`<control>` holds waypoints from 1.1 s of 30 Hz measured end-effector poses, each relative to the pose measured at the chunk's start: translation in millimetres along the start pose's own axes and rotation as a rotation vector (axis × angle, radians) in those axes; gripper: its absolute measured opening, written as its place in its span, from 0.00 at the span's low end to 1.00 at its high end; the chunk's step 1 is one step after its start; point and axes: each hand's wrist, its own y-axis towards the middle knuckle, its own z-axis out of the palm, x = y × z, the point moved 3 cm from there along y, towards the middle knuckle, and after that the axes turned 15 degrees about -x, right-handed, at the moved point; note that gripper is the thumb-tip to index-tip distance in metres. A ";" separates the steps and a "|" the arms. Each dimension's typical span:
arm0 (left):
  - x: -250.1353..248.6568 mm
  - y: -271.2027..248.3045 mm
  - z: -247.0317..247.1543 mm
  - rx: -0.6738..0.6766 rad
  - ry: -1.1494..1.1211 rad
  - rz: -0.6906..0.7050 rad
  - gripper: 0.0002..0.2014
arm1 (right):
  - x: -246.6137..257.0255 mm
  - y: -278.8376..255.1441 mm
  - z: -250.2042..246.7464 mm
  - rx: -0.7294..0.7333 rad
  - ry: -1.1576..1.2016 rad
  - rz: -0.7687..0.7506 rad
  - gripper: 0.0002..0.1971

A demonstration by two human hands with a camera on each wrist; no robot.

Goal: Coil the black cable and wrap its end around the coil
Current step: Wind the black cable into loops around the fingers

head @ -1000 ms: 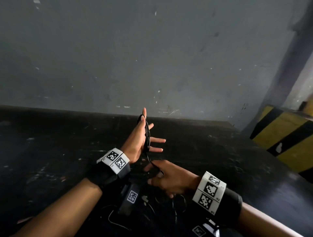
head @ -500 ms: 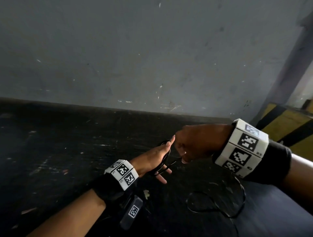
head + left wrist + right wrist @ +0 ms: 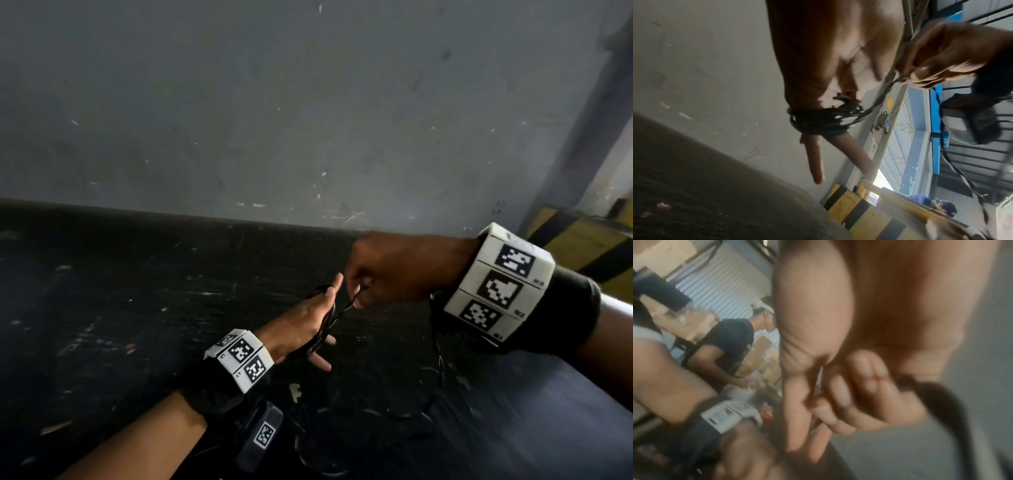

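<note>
We keep the left hand (image 3: 301,325) flat, its fingers (image 3: 816,162) straight and spread, with the coil (image 3: 824,120) of the black cable (image 3: 436,383) around them. Our right hand (image 3: 387,270) pinches the strand; we should lay each turn snug, with the slack on the floor (image 3: 137,308) feeding freely.

Thin black cable (image 3: 824,120) coiled around outstretched fingers (image 3: 815,160)

No text, label or number is legible anywhere.
</note>
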 end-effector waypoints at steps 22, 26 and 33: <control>-60.4 -44.3 -21.7 0.510 -0.242 0.008 0.24 | -89.6 -6.4 6.0 -0.417 0.411 0.200 0.11; -51.0 -31.6 -30.7 0.245 -0.244 0.019 0.24 | -72.2 -16.9 11.2 -0.436 0.532 0.173 0.14; -24.0 -19.7 -21.7 0.130 -0.064 -0.047 0.33 | -33.5 -14.0 -20.0 -0.328 0.527 0.036 0.11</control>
